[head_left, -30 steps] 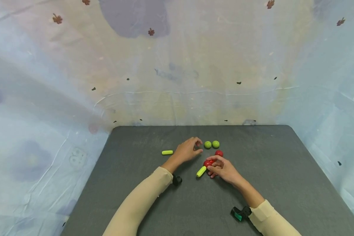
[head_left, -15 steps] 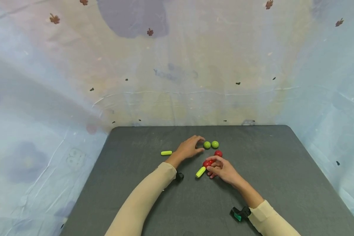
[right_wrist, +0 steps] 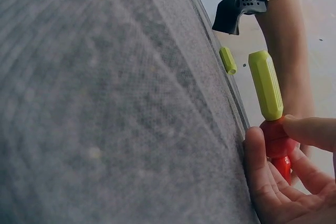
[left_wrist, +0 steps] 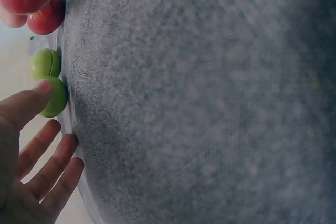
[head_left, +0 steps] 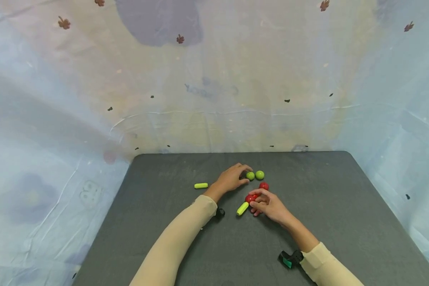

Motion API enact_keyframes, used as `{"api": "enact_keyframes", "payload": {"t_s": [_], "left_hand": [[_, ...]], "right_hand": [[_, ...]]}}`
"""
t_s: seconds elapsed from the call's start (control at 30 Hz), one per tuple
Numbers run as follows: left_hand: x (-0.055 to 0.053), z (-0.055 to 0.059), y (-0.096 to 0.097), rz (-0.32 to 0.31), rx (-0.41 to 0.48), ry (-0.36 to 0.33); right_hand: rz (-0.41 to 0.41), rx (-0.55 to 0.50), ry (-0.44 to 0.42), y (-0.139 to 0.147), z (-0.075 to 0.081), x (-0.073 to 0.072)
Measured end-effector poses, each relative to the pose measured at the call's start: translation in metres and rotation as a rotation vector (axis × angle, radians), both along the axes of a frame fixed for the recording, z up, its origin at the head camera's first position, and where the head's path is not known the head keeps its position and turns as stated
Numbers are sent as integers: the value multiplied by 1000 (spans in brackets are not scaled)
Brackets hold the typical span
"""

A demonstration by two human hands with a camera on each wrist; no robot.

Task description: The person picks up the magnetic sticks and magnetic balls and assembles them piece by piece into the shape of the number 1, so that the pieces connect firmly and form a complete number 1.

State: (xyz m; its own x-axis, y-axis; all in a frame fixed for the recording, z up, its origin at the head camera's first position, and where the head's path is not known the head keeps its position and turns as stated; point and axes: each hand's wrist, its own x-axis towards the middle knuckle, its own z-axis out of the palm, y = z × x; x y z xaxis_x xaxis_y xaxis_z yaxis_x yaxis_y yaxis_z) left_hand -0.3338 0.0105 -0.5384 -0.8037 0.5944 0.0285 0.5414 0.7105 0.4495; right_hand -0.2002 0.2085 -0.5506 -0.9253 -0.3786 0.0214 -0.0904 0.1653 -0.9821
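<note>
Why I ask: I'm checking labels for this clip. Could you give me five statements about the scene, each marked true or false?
1. The right hand pinches a glossy, red, plastic-looking ball. True.
2. Two lime-green, round, plastic-looking balls lie side by side near the left hand. True.
3. In the head view, the lime-green balls appear lower than the pinched red ball. False: they appear higher.
4. A yellow-green, ridged, plastic-looking rod lies to the left of the left hand. True.
5. The flat, cloth-textured tabletop is white. False: it is dark grey.
</note>
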Motion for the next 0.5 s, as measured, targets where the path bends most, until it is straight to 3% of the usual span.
{"api": "enact_keyframes", "payload": {"t_s": [0.5], "left_hand": [[0,-5,-5,12,46,5]], "right_hand": [[-7,-2,-1,-1,0,0]]}}
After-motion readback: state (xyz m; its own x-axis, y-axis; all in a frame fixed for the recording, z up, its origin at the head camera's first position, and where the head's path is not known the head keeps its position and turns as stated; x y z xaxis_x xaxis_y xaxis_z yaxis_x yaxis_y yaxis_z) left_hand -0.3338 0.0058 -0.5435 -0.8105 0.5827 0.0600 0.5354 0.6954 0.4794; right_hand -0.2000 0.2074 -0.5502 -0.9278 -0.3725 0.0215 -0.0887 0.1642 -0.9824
